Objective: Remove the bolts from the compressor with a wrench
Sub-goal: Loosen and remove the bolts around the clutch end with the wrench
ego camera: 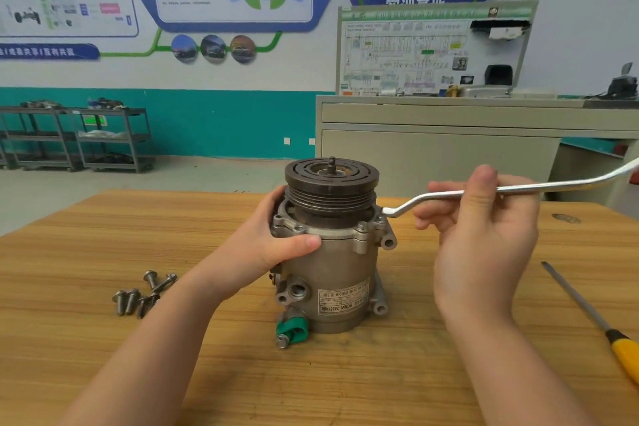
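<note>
A grey metal compressor point(340, 273) stands upright on the wooden table point(103, 252), its dark ribbed pulley on top. My left hand point(276, 239) grips the compressor's upper left side, thumb across the front. My right hand point(484, 232) holds the shaft of a long silver offset wrench point(553, 187) between thumb and fingers. The wrench's ring end sits on the flange at the compressor's upper right. Several loose bolts point(141, 294) lie in a pile on the table to the left.
A screwdriver with a yellow handle point(594, 318) lies on the table at the right. A grey cabinet with a training board point(432, 121) stands behind the table. Dark metal shelving carts point(79, 138) stand along the teal wall at the far left.
</note>
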{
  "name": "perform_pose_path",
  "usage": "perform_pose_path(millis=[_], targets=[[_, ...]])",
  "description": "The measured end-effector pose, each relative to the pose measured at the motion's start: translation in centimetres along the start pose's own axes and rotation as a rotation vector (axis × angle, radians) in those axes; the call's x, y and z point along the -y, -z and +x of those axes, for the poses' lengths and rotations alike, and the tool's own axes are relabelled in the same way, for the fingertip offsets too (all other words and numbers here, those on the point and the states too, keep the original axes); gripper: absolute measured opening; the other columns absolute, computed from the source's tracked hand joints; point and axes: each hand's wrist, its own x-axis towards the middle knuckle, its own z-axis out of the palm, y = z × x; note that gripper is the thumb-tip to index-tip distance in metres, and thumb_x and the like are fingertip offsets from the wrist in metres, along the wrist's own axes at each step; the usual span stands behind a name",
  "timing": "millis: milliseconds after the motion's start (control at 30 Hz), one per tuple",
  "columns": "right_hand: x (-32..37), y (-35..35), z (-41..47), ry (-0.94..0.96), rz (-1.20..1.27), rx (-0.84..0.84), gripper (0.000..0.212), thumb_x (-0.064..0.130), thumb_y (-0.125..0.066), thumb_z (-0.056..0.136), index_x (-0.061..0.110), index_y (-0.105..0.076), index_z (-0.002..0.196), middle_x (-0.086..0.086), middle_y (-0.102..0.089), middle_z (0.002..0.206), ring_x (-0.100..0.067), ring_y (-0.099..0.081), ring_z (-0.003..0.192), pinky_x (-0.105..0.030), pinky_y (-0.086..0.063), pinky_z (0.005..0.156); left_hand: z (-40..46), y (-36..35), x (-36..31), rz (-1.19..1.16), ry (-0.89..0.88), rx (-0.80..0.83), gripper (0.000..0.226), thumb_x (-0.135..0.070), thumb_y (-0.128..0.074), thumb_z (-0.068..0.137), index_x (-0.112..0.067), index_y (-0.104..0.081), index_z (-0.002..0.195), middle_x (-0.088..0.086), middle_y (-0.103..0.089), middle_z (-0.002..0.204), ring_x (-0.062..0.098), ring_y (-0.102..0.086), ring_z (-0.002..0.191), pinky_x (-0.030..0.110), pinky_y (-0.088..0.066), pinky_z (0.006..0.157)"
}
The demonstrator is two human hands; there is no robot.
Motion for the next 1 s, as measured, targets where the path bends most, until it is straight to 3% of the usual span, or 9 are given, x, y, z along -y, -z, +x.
perform_pose_path(millis=[167,300,400,533,600,700,767,933,1000], targets=[[-0.3,-0.3,-2.1,0.259,-0.114,0.209,0.008,0.045,-0.053,0.095,0.041,-0.054,0.089,0.003,-0.065,0.071,-0.010,-0.063,0.054,-0.021,-0.050,0.051,0.0,0.0,0.0,0.016,0.003,0.003,0.110,-0.059,-0.078,0.050,-0.037,-0.029,0.146,-0.017,-0.053,0.134,-0.004,-0.056,0.115,0.016,-0.052,0.088],[-1.3,0.0,-3.0,0.575,-0.292,0.432,0.026,0.033,-0.049,0.100,0.009,-0.058,0.093,-0.004,-0.060,0.073,-0.012,-0.060,0.062,-0.018,-0.050,0.060,0.0,0.0,-0.1,0.007,0.002,0.000,0.110,-0.058,-0.079,0.050,-0.036,-0.030,0.146,-0.017,-0.054,0.133,-0.002,-0.057,0.115,0.018,-0.052,0.088],[-1.6,-0.3,-3.4,0.718,-0.387,0.468,0.028,0.033,-0.044,0.103,0.008,-0.053,0.093,-0.003,-0.057,0.079,-0.013,-0.055,0.067,-0.014,-0.046,0.067,0.0,-0.1,-0.2,0.008,0.000,-0.004,0.110,-0.057,-0.079,0.050,-0.035,-0.031,0.146,-0.015,-0.055,0.133,0.001,-0.058,0.115,0.020,-0.053,0.088],[-1.2,-0.9,-3.7,0.234,-0.099,0.206,0.021,0.036,-0.035,0.103,0.034,-0.049,0.088,0.007,-0.061,0.075,-0.018,-0.057,0.053,-0.023,-0.046,0.053,0.0,0.0,-0.2,0.001,0.004,-0.014,0.111,-0.056,-0.079,0.050,-0.034,-0.030,0.147,-0.015,-0.056,0.133,-0.001,-0.058,0.114,0.019,-0.053,0.088],[-1.2,-0.8,-2.7,-0.152,0.055,0.018,0.022,0.030,-0.033,0.104,0.026,-0.047,0.088,0.000,-0.067,0.071,-0.017,-0.057,0.046,-0.024,-0.045,0.045,-0.1,0.0,-0.2,0.011,0.010,-0.020,0.112,-0.057,-0.079,0.049,-0.034,-0.030,0.147,-0.015,-0.055,0.134,0.000,-0.058,0.116,0.022,-0.052,0.091],[-1.5,0.0,0.0,-0.632,0.305,-0.007,0.021,0.024,-0.037,0.105,0.012,-0.047,0.091,-0.005,-0.068,0.064,-0.014,-0.058,0.046,-0.022,-0.047,0.043,-0.2,-0.1,-0.2,0.003,0.009,-0.024,0.112,-0.056,-0.079,0.049,-0.034,-0.031,0.147,-0.015,-0.056,0.134,-0.002,-0.058,0.114,0.018,-0.053,0.086],[-1.3,0.4,1.0,-0.636,0.377,-0.010,0.021,0.026,-0.041,0.104,0.012,-0.048,0.090,-0.007,-0.069,0.066,-0.014,-0.061,0.050,-0.022,-0.050,0.047,-0.2,-0.1,-0.3,0.001,0.005,-0.025,0.111,-0.056,-0.078,0.049,-0.034,-0.031,0.147,-0.015,-0.056,0.133,-0.005,-0.058,0.111,0.012,-0.052,0.081],[-0.2,0.2,0.2,-0.083,0.024,0.037,0.015,0.028,-0.046,0.101,0.022,-0.048,0.088,-0.004,-0.069,0.071,-0.016,-0.064,0.050,-0.025,-0.050,0.048,-0.4,-0.2,-0.5,0.037,0.022,-0.028,0.113,-0.060,-0.076,0.047,-0.036,-0.030,0.147,-0.015,-0.054,0.135,0.001,-0.056,0.117,0.016,-0.051,0.086],[-0.1,-0.3,-0.7,-0.014,-0.018,0.085,0.013,0.028,-0.049,0.097,0.025,-0.048,0.085,-0.004,-0.068,0.073,-0.016,-0.065,0.050,-0.025,-0.051,0.048,-0.4,-0.3,-0.6,0.038,0.025,-0.028,0.112,-0.061,-0.076,0.047,-0.036,-0.030,0.147,-0.016,-0.054,0.135,-0.001,-0.056,0.116,0.013,-0.051,0.084]])
